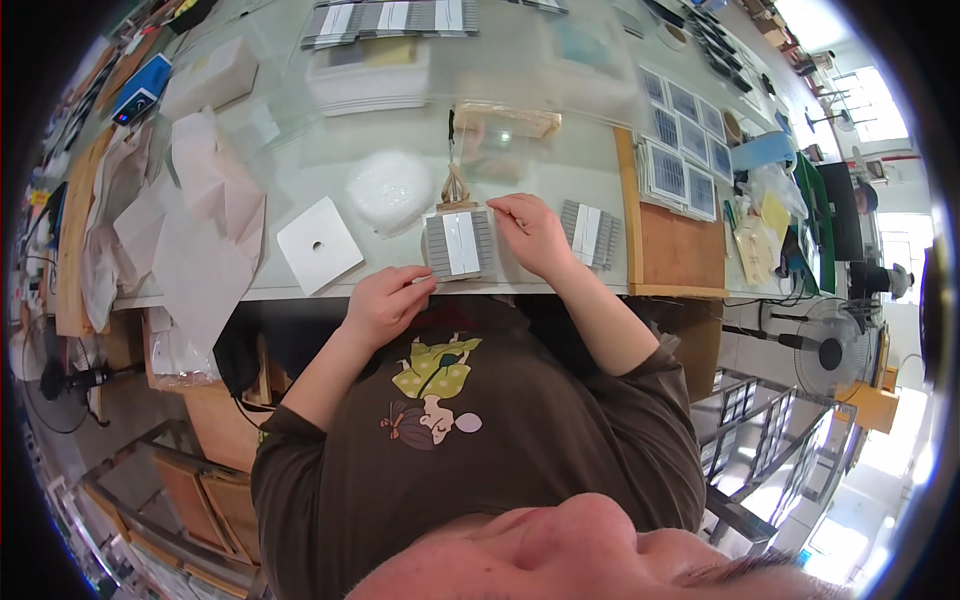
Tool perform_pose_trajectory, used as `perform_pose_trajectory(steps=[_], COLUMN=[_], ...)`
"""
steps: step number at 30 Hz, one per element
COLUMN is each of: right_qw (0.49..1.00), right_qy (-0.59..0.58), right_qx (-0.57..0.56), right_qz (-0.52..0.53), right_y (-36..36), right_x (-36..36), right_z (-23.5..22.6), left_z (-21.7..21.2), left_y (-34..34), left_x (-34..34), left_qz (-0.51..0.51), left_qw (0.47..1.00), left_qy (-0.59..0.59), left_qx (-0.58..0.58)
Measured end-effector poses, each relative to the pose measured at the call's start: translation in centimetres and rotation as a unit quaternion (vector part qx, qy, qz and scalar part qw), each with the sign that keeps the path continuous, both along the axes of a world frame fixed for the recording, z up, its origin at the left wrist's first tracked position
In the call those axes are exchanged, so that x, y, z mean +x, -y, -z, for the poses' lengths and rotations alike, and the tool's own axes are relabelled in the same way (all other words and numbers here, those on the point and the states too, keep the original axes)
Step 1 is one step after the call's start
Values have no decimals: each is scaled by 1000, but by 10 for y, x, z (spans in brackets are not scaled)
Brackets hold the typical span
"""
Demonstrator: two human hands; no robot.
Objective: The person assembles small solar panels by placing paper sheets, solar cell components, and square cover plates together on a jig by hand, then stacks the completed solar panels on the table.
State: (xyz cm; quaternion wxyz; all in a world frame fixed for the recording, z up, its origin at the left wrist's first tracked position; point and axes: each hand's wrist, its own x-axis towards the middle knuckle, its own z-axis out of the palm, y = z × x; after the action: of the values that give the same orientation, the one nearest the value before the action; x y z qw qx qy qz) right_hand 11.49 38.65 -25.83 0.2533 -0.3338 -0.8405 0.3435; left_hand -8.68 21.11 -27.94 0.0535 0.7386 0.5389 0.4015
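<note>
At the tabletop (296, 178) edge: striped panel (462, 243), left hand (386, 306) curled at near-left corner, right hand (531, 236) at far-right (grip unclear); likely light, stiff, brittle, best held by edges.

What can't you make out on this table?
Head view: underside of the grey striped rectangular panel between the bare left hand and bare right hand, hidden by its upper face.
Head view: right palm, hidden by the hand's back.
Head view: tabletop under the crumpled white paper, hidden by it.
</note>
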Motion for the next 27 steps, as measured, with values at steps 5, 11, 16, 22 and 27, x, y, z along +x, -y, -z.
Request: perform_pose_trajectory(steps=[5,11,16,22,27], right_qw=[999,996,996,997,997], right_qy=[-19,-13,-10,-1,-5], right_qx=[-30,-69,-74,-70,-71], right_qz=[36,60,43,31,39], right_y=[-3,-1,1,0,3], right_x=[15,20,12,19,28], right_z=[4,-3,-5,-2,6], left_z=[-21,-46,-53,-41,-38], left_y=[17,34,37,39,33], left_x=[-36,-95,-115,-137,-132], left_qz=[-119,-292,-213,-185,-168], left_qw=[991,911,924,876,942], left_qy=[-46,-86,-9,268,65], left_qx=[-40,-280,-317,-357,-285])
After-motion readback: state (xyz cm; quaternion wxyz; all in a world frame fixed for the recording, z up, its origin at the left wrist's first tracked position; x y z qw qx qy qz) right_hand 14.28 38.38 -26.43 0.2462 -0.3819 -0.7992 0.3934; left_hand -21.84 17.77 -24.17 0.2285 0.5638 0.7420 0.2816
